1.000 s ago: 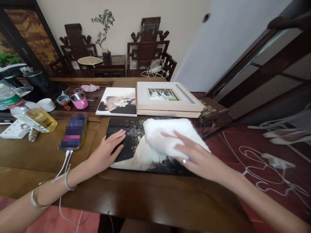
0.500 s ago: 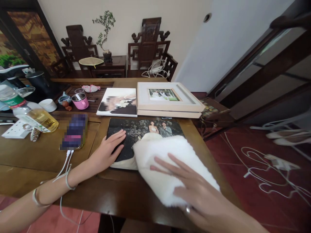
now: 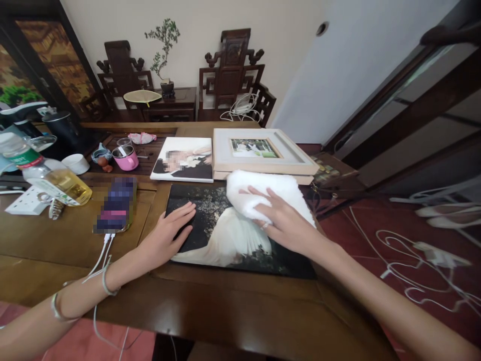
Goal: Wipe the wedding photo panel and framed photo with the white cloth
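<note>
Cloth under your outstretched right hand, grip unclear, seems mid-wipe near frame centre; further strokes need your unclenched left hand steadying the photo panel.

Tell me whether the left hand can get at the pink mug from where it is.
Probably yes: the left hand lies open on the dark photo print, gripping nothing, and the smartphone and the white-edged photo panel lie to either side of a direct path to the pink mug, not across it.
</note>
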The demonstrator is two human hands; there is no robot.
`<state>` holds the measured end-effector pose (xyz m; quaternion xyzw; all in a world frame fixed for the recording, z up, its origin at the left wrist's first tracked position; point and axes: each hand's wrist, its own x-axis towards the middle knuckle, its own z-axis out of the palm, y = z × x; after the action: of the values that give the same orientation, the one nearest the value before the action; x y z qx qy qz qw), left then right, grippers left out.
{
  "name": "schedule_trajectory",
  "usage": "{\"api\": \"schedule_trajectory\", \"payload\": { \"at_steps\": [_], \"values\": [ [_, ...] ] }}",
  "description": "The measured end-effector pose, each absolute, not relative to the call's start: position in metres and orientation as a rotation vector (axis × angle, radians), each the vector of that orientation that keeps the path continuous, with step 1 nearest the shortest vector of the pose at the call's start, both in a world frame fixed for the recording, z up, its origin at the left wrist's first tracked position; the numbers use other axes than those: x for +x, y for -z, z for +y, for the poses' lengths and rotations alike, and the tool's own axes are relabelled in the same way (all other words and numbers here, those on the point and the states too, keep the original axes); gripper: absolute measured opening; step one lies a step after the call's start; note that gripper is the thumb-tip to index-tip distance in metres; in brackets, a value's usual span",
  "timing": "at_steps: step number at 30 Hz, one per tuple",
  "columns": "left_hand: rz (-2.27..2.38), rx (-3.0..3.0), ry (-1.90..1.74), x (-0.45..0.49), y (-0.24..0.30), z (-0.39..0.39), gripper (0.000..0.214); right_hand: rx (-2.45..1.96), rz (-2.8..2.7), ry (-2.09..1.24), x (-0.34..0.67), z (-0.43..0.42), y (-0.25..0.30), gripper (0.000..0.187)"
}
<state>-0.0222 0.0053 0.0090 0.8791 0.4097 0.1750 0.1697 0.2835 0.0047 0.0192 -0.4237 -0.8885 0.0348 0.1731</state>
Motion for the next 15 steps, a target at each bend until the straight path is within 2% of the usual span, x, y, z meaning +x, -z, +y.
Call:
{"api": "schedule_trajectory", "payload": {
  "at_steps": [10,15],
  "values": [
    [1.170,2.474,-0.514,-0.022,-0.009,0.004,0.042,-0.819,-2.648,-0.224,0.232,-0.090,-0.023,0.024],
    [1.174,2.475,-0.508,-0.021,-0.011,0.003,0.041,-0.779,-2.657,-0.317,0.237,-0.092,-0.027,0.025]
  ]
}}
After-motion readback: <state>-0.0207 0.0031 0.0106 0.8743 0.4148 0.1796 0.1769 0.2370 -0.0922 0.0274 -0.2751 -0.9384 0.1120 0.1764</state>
